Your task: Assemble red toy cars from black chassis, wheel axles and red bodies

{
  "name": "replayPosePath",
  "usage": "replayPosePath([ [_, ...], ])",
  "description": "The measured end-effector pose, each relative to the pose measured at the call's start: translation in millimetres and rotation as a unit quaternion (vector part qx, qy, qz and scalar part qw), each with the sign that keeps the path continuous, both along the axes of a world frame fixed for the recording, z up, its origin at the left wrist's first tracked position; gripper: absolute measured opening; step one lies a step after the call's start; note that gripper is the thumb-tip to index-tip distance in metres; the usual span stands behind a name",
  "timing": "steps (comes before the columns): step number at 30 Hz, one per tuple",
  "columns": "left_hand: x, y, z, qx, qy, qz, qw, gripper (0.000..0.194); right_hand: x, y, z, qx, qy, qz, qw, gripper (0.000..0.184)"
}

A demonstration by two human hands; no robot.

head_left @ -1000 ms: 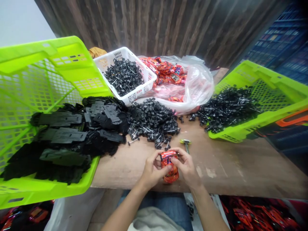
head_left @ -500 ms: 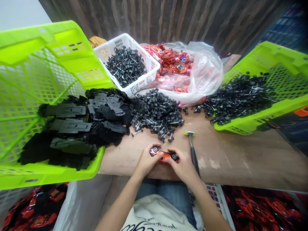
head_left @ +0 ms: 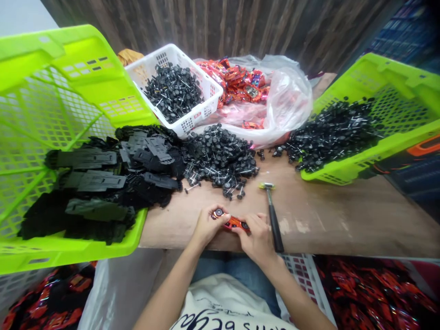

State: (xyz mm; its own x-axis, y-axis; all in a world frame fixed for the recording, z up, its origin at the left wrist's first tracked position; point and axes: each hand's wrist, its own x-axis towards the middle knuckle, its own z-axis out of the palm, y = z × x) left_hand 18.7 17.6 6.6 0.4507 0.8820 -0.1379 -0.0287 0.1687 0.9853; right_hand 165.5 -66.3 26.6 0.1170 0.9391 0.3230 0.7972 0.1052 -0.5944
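Between my two hands, just above the table's front edge, is a small orange toy car (head_left: pixel 233 223) with black wheels showing at both ends. My left hand (head_left: pixel 208 225) grips the end with the silver-hubbed wheel. At the other end my right hand (head_left: pixel 256 233) pinches the car by its rear or front wheel; which end is which I cannot tell. Right of my right hand a hammer (head_left: pixel 273 217) with a black handle and yellowish head lies on the table. Beyond my hands spreads a heap of black wheels on metal axles (head_left: pixel 220 158).
A green crate (head_left: pixel 134 243) on the left holds black chassis plates (head_left: pixel 96 181). Another green crate (head_left: pixel 330 178) spills wheel axles at right. Behind stand a white basket (head_left: pixel 192 121) of axles and a plastic bag (head_left: pixel 292 101) of orange car bodies. Crates of cars sit below the table.
The car has turned slightly in my hands, and more of its orange side and windows shows. My right fingers have shifted on its end. The whole view has moved slightly.
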Motion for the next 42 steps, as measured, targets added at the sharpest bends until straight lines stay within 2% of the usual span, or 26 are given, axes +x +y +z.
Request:
replayPosePath([
  [2, -5, 1, 1.2, 0.026, 0.013, -0.012, 0.999, 0.024, 4, 6, -2.0, -0.034, 0.031, -0.014, 0.999, 0.01],
  [3, -9, 1, 2.7, 0.047, 0.012, -0.024, 0.999, 0.032, 8, 10, -2.7, -0.075, 0.073, -0.022, 0.994, 0.011],
  [4, -13, 1, 4.5, 0.076, 0.01, -0.037, 0.996, 0.049, 13, 15, -2.9, -0.124, 0.131, -0.024, 0.983, 0.014],
  [6, -20, 2, 8.2, 0.156, 0.013, -0.069, 0.985, 0.076, 24, 24, -1.7, -0.219, 0.254, -0.006, 0.942, 0.022],
  [7, -22, 2, 9.6, 0.194, 0.024, -0.083, 0.977, 0.076, 28, 26, -0.2, -0.246, 0.287, 0.006, 0.926, 0.026],
  [8, -22, 1, 10.5, 0.222, 0.045, -0.093, 0.97, 0.067, 32, 27, 1.9, -0.248, 0.289, 0.011, 0.925, 0.029],
  [10, -19, 1, 10.3, 0.245, 0.098, -0.1, 0.959, 0.044, 36, 21, 6.8, -0.194, 0.211, 0.016, 0.958, 0.031],
  [12, -13, 0, 7.9, 0.243, 0.13, -0.083, 0.958, 0.041, 34, 10, 10.6, -0.117, 0.09, 0.041, 0.988, 0.028],
  [15, -3, -1, 1.7, 0.231, 0.097, -0.079, 0.965, 0.038, 23, -5, 8.5, -0.045, -0.037, 0.085, 0.995, 0.028],
  [18, 3, -1, -4.9, 0.213, 0.051, -0.077, 0.973, 0.019, 12, -9, -1.9, 0.006, -0.053, 0.045, 0.998, 0.018],
  [21, 5, 2, -7.1, 0.201, 0.055, -0.063, 0.976, 0.015, 7, -6, -10.2, 0.033, -0.018, 0.003, 0.999, 0.017],
  [25, 7, -2, 0.5, 0.224, 0.093, -0.057, 0.968, 0.015, 11, -3, -9.3, 0.008, 0.03, -0.018, 0.999, 0.014],
  [27, 11, -11, 6.5, 0.239, 0.11, -0.044, 0.964, 0.014, 16, 1, -6.8, 0.01, -0.011, -0.07, 0.997, 0.024],
  [30, 19, -26, 13.8, 0.221, 0.113, 0.011, 0.969, 0.018, 19, 13, -4.8, 0.036, -0.121, -0.132, 0.983, 0.047],
  [32, 25, -31, 16.2, 0.192, 0.113, 0.044, 0.974, 0.02, 21, 21, -4.6, 0.035, -0.145, -0.131, 0.98, 0.051],
  [35, 29, -24, 15.7, 0.158, 0.112, 0.036, 0.98, 0.019, 30, 22, -6.4, 0.003, -0.151, -0.143, 0.978, 0.049],
  [39, 28, -2, 9.8, 0.191, 0.174, 0.031, 0.966, 0.018, 62, -3, -12.5, -0.091, -0.171, -0.251, 0.948, 0.037],
  [42, 27, 10, 4.1, 0.192, 0.212, 0.021, 0.958, 0.023, 81, -37, -14.2, -0.135, -0.088, -0.286, 0.945, 0.032],
])
